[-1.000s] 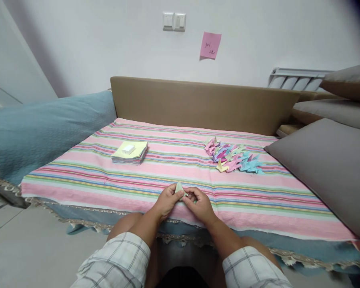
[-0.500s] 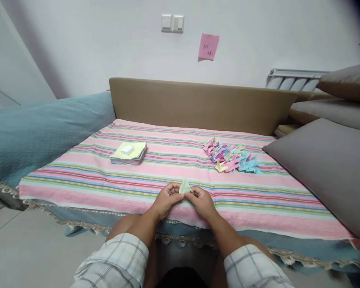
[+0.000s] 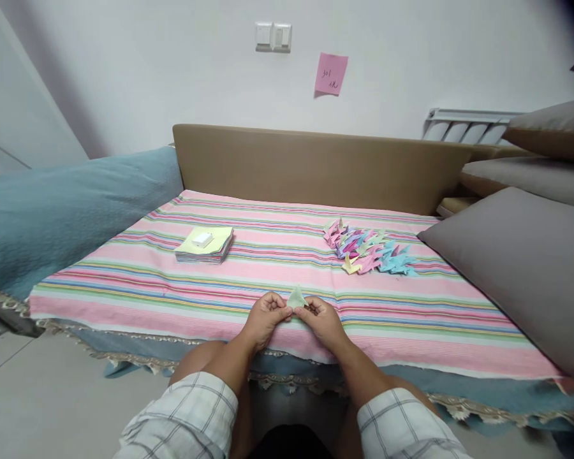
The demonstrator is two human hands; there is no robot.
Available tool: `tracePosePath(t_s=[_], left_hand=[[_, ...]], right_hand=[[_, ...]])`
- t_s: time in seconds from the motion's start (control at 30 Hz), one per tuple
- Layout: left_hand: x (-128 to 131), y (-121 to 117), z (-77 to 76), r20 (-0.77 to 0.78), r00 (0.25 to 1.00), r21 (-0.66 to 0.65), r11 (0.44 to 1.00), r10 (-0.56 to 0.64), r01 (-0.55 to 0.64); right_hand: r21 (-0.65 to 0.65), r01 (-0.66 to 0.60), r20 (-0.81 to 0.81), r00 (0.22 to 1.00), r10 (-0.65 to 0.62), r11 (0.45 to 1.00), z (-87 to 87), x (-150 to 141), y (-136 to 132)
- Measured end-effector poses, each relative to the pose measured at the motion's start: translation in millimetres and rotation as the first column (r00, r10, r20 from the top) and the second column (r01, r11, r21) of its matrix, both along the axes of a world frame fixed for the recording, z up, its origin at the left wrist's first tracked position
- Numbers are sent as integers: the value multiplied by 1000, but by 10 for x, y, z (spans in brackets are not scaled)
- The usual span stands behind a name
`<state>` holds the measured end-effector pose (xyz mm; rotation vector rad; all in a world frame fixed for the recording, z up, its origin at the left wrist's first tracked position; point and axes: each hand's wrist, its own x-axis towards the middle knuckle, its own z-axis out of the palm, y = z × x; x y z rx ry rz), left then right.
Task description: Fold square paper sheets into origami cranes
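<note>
Between my hands is a small piece of pale green folded paper (image 3: 296,296), its point facing away from me. My left hand (image 3: 268,319) pinches its lower left corner between thumb and fingers. On the other side, my right hand (image 3: 320,319) grips the lower right edge, thumb in front. The thumbs nearly meet at the bottom of the paper and hide part of its folds. Beyond my right hand lies a cluster of folded paper cranes (image 3: 368,248) in pink, purple, blue, yellow and green.
A stack of square coloured paper (image 3: 205,247) lies at the left with a small white box (image 3: 202,240) on top. Striped cloth (image 3: 268,220) covers the seat. Grey cushions (image 3: 516,268) lean at the right, and a brown backrest (image 3: 306,169) runs along the wall.
The green paper has shifted very slightly to the right and tilted a little. Both hands keep nearly the same place and grip.
</note>
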<state>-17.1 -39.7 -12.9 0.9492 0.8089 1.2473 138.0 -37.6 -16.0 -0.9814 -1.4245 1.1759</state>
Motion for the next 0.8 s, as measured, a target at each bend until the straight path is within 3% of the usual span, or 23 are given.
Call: tracePosePath(t_s=[0.4,0.63,0.8], left_hand=[[-14,-1,3,85,996,27,999,29,-31],[-13,-3,2,89,995,33,999,34,-37],[8,-10,7,56,997,21,999,46,-47]], right_hand=[[74,-39,19,999,38,997,-111,17,5],[112,-60,62,997,53,992,-63,53,-3],[225,-42,14,999,39,973,-16,76,-6]])
